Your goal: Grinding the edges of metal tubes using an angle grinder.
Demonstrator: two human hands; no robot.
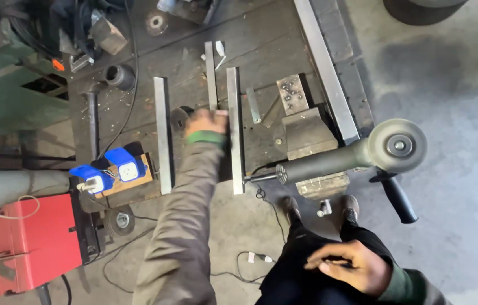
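My left grip lay flat on the steel bar, fingers spread, not clenched. Second bar lay just left of it on the bench. Angle grinder sat to the right, near vise. Right grip hung released by my leg, holding nothing.

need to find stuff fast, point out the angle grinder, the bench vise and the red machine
angle grinder (329,162), head view, on its grey body
bench vise (307,135), head view, on its top jaw block
red machine (33,243), head view, on its red casing
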